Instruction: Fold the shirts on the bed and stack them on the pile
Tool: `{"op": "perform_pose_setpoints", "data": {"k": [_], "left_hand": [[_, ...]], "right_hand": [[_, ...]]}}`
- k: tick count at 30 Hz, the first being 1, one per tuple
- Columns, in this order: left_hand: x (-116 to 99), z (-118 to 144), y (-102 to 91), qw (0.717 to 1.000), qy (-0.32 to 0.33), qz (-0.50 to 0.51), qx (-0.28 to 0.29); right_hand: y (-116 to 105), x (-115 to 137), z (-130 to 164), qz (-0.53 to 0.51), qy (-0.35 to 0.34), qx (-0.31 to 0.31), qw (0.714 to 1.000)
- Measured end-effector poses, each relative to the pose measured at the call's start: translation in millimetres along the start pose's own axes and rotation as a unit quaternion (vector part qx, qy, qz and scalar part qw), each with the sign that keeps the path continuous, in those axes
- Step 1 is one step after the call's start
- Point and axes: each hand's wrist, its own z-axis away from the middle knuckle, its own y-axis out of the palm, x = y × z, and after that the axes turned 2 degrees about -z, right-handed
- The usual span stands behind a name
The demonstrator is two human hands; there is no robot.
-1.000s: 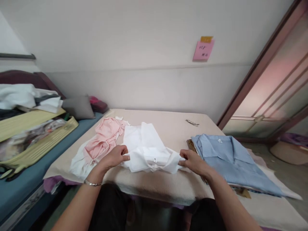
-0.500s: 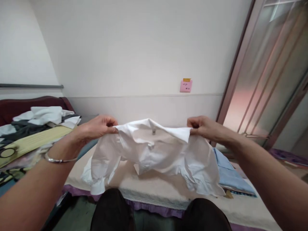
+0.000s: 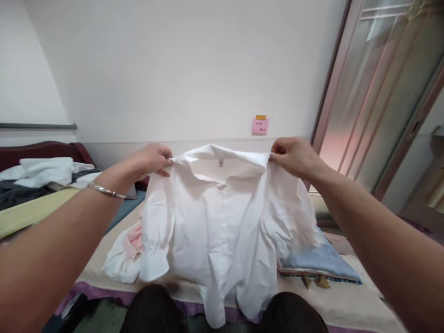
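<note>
Up in the air, the white shirt (image 3: 215, 222) hangs by its shoulders, front toward the wall, collar on top, hem falling to the near edge of the bed (image 3: 350, 310); left hand (image 3: 152, 159) pinches the left shoulder seam, fingers (image 3: 165, 163) closed tight on the cloth; right hand (image 3: 294, 156) grips the right shoulder the same way, fingers (image 3: 277, 157) clamped on the fabric. Behind the shirt a pink garment (image 3: 133, 238) lies crumpled on the bed at the left; a folded blue shirt (image 3: 322, 261) lies at the right; a pink note (image 3: 260, 125) is stuck on the wall.
</note>
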Motion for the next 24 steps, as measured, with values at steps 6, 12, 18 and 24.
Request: {"op": "perform_pose_setpoints", "data": {"k": [6, 12, 18, 24], "left_hand": [[-6.4, -24.6, 19.0, 0.966, 0.043, -0.247, -0.060], [-26.9, 5.0, -2.9, 0.922, 0.085, -0.295, -0.236], [-40.4, 40.9, -34.4, 0.912, 0.105, -0.317, -0.240], [-57.6, 62.6, -84.6, 0.880, 0.097, -0.370, -0.283]], "right_hand": [[14.0, -4.5, -23.5, 0.016, 0.002, 0.033, 0.999], [-13.5, -0.4, -24.1, -0.118, 0.036, -0.015, 0.992], [-38.3, 12.7, -4.4, -0.121, -0.027, -0.036, 0.992], [-88.5, 46.5, 8.4, -0.069, -0.073, -0.167, 0.981]]}}
